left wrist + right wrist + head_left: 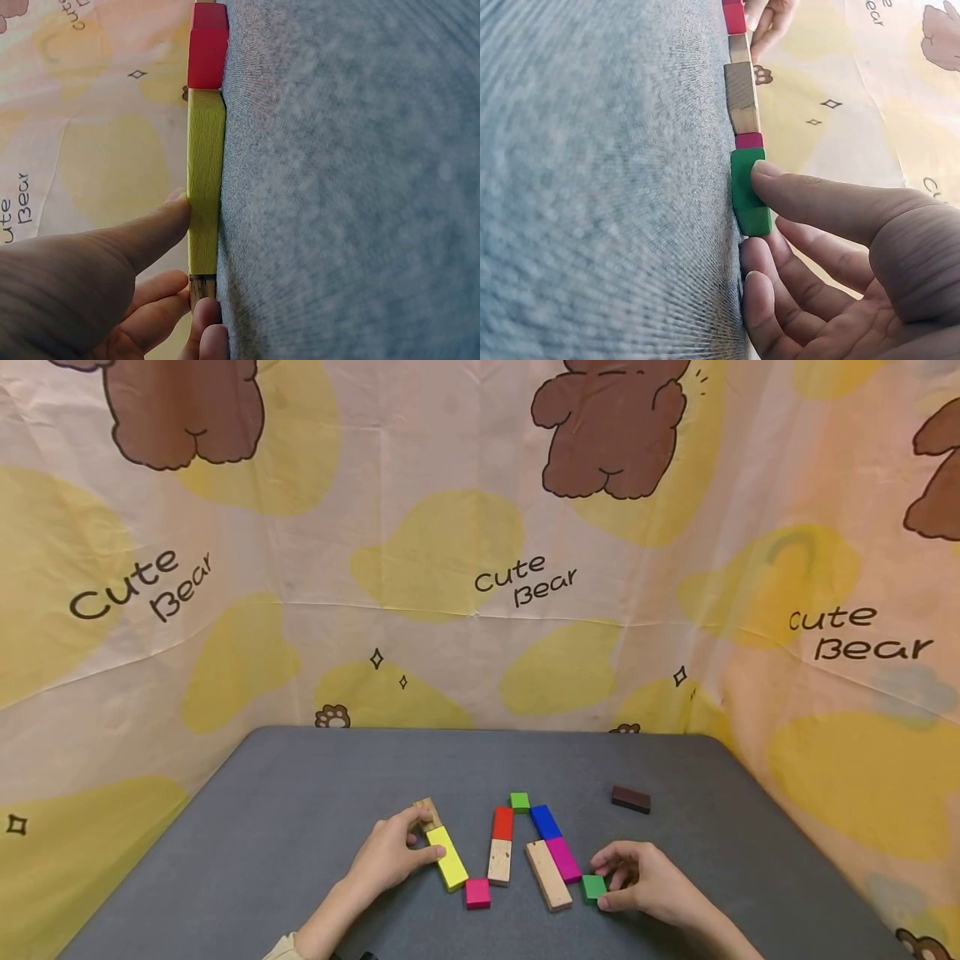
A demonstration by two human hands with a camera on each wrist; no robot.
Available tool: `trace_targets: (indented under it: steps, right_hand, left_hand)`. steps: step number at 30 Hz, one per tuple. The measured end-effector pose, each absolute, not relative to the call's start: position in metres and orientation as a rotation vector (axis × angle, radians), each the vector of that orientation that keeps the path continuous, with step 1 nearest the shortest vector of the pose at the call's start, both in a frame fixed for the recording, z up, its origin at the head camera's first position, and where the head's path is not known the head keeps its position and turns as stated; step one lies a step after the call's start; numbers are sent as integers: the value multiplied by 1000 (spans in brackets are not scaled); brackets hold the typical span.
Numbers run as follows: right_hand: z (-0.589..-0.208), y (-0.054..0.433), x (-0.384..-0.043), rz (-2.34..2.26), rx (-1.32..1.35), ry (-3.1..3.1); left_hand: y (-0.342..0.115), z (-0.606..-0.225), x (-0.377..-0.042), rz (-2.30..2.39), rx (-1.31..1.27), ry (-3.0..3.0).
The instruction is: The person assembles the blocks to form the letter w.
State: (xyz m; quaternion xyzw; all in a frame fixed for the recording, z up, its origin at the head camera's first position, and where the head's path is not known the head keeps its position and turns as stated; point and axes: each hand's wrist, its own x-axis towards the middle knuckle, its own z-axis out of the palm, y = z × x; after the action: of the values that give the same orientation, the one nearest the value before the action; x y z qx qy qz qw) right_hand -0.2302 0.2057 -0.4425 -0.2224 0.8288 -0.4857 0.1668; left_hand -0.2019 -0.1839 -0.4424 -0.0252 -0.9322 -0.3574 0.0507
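Observation:
My left hand has its thumb on a long yellow block. Its fingers curl at the plain wooden block beyond, which they partly cover. A pink cube sits at the yellow block's near end. On the right, my right hand holds a green block between thumb and fingers, down on the table. The green block stands against the near end of a magenta block. In the right wrist view, the thumb presses the green block's edge while the other fingers curl below it.
Between the hands lie a red block, a short wooden block, a light green cube, a blue block and a long wooden block. A dark brown block lies apart at the right. Printed cloth hangs behind the grey table.

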Motion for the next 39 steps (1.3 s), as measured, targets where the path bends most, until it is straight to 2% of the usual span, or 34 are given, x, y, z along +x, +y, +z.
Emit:
trace_targets:
  steps: [31, 39]
  right_hand:
    - [-433, 208, -227, -1365, -680, 2391]
    - [-421, 198, -229, -1309, -888, 2537]
  left_hand:
    - [-183, -442, -201, -1079, -54, -2841]
    - [-183, -443, -202, -1078, -84, -2834]
